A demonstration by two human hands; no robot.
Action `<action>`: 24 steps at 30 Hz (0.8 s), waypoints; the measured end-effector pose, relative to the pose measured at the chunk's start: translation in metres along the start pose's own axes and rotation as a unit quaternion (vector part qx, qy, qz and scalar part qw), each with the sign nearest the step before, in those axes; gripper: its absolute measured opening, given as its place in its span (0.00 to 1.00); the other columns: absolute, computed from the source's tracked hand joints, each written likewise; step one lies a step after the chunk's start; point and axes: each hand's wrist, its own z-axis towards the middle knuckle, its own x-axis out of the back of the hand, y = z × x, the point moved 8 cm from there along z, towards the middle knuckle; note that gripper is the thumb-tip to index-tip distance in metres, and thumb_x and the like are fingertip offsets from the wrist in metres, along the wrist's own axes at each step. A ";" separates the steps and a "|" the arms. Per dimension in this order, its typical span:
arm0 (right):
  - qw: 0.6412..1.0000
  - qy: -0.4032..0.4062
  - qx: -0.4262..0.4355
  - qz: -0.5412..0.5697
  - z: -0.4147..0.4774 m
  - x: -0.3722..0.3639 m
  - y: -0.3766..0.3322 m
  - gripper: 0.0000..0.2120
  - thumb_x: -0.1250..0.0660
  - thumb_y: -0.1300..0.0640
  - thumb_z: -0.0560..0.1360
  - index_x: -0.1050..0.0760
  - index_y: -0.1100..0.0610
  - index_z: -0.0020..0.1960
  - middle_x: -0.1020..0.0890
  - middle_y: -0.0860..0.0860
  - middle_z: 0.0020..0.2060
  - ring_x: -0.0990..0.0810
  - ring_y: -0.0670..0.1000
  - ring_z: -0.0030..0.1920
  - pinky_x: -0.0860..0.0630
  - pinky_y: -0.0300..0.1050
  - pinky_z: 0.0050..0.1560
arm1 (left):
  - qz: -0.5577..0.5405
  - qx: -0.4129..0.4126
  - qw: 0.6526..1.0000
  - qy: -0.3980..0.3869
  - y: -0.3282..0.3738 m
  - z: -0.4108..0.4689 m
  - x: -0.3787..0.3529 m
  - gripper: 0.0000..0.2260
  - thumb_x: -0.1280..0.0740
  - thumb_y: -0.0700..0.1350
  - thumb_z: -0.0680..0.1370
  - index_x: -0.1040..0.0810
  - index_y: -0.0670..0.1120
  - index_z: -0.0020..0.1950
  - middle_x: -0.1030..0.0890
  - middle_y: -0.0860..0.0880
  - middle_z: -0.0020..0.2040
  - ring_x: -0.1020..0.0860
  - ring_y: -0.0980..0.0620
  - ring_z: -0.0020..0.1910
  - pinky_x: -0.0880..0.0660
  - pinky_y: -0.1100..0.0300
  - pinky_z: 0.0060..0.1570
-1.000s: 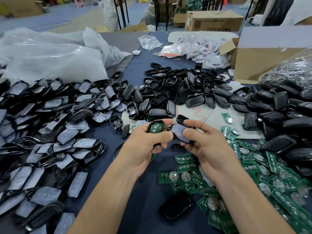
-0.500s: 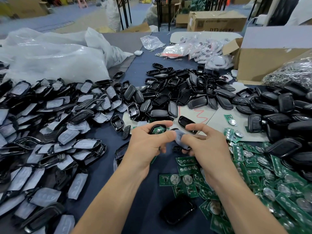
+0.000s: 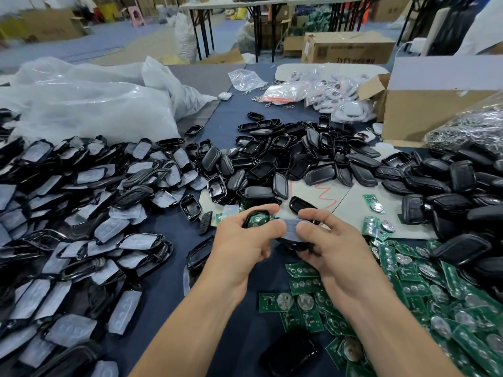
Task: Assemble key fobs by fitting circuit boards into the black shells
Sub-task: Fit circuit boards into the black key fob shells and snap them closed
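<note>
My left hand (image 3: 246, 240) grips a black shell (image 3: 251, 215) with a green circuit board (image 3: 257, 219) seated in it, thumb over its right edge. My right hand (image 3: 326, 240) pinches a pale translucent button pad (image 3: 290, 227) and holds a second black shell half (image 3: 295, 244) underneath it. The two hands meet above the blue table, the pad lying beside the board. Loose green circuit boards (image 3: 408, 289) with coin cells spread under and to the right of my right wrist.
Black shells with pale pads (image 3: 81, 213) cover the left side. A heap of empty black shells (image 3: 285, 159) lies behind the hands, more at the right (image 3: 462, 200). One black shell (image 3: 290, 355) lies near the front edge. Cardboard boxes (image 3: 435, 110) and plastic bags (image 3: 89, 104) stand at the back.
Both hands have drawn closer together; the right hand has brought the pale pad and lower shell half up against the board-filled shell in the left hand.
</note>
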 end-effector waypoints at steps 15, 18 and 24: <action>0.995 -0.092 -0.019 -0.032 0.001 -0.005 -0.001 0.21 0.29 0.77 0.71 0.14 0.54 0.54 0.14 0.57 0.42 0.13 0.53 0.42 0.17 0.42 0.41 | -0.024 0.010 0.999 0.028 0.001 0.006 0.011 0.18 0.25 0.40 0.63 0.12 0.52 0.51 0.19 0.47 0.35 0.30 0.54 0.26 0.33 0.67 0.25; 0.995 -0.065 0.004 -0.077 0.003 -0.001 -0.004 0.19 0.30 0.77 0.72 0.16 0.57 0.54 0.12 0.59 0.44 0.12 0.56 0.44 0.15 0.44 0.43 | 0.006 0.012 1.000 0.007 0.004 0.006 0.013 0.20 0.26 0.39 0.63 0.13 0.52 0.54 0.22 0.47 0.34 0.32 0.54 0.25 0.35 0.65 0.26; 0.983 0.051 0.113 -0.135 0.004 0.012 -0.013 0.16 0.28 0.72 0.73 0.15 0.51 0.45 0.11 0.50 0.41 0.12 0.52 0.44 0.16 0.51 0.48 | 0.089 -0.004 0.996 -0.004 0.008 0.005 0.013 0.19 0.26 0.40 0.63 0.13 0.56 0.51 0.25 0.46 0.31 0.32 0.52 0.26 0.33 0.64 0.27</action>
